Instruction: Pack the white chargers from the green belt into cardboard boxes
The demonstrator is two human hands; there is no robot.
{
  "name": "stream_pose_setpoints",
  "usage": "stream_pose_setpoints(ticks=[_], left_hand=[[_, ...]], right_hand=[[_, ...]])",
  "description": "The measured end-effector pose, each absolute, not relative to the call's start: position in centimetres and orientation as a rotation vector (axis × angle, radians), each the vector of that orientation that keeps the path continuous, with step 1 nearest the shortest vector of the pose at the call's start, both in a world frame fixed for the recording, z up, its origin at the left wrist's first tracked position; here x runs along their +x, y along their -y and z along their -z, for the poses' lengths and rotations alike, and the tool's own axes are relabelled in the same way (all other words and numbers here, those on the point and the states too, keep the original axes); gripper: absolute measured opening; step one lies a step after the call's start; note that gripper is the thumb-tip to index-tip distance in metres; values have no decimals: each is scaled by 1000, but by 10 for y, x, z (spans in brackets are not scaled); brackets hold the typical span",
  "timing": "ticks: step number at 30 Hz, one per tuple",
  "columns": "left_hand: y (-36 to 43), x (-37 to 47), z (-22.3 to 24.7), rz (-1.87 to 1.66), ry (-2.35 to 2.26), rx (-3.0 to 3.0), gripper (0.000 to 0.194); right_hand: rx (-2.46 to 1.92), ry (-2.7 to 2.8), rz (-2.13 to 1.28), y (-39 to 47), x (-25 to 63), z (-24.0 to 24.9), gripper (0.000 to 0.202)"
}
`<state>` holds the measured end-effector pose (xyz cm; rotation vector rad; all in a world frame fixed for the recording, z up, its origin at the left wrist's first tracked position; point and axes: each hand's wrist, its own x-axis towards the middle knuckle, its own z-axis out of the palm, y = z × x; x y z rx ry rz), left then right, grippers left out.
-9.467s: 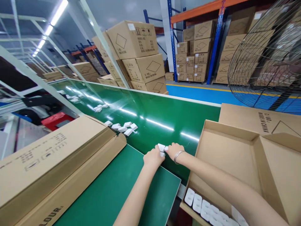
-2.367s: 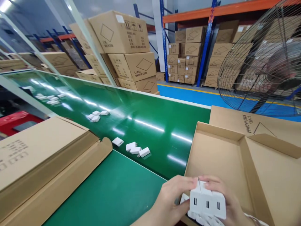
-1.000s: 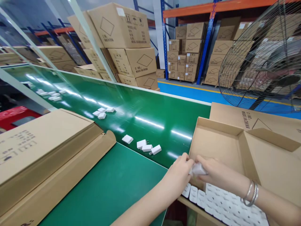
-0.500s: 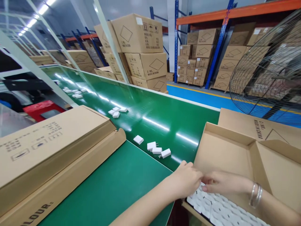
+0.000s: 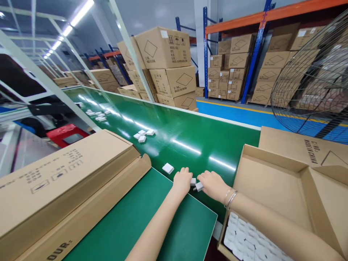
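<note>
Several white plug chargers lie on the green conveyor belt. My left hand [image 5: 183,180] has its fingers curled down over the spot where one charger lay, and that charger is hidden beneath them. Just right of it sits another charger [image 5: 193,181], partly covered. My right hand [image 5: 213,184], with bracelets at the wrist, grips a white plug charger [image 5: 199,186] by its right end, its prongs pointing left. A single charger [image 5: 168,168] lies left of my left hand, apart from it. Below my right forearm, an open carton [image 5: 222,243] holds rows of white chargers.
A closed cardboard box [image 5: 81,170] stands at the left beside the green side table [image 5: 141,214]. More chargers [image 5: 141,134] lie farther up the belt. The open carton's flaps [image 5: 272,174] rise at right. A large fan [image 5: 307,87] and stacked cartons [image 5: 172,79] stand beyond the belt.
Both hands have moved from the carton of chargers up and left to the belt. They now reach the chargers there, and the packed rows are more exposed. The view has shifted slightly.
</note>
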<state>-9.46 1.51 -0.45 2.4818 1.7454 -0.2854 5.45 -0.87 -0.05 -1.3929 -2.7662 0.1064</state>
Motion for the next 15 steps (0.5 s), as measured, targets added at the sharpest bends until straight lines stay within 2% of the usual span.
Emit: stream_pose_setpoints(ticks=[5, 10, 15], left_hand=[[-16, -93, 8, 134, -1674, 2453, 19], [-24, -77, 13, -34, -1496, 2289, 21], [-29, -93, 14, -131, -1447, 2248, 33]], right_hand=[[-1362, 2868, -23, 7, 57, 7, 12], [-1450, 2907, 48, 6, 73, 2, 17], [-1499, 2902, 89, 4, 74, -2, 24]])
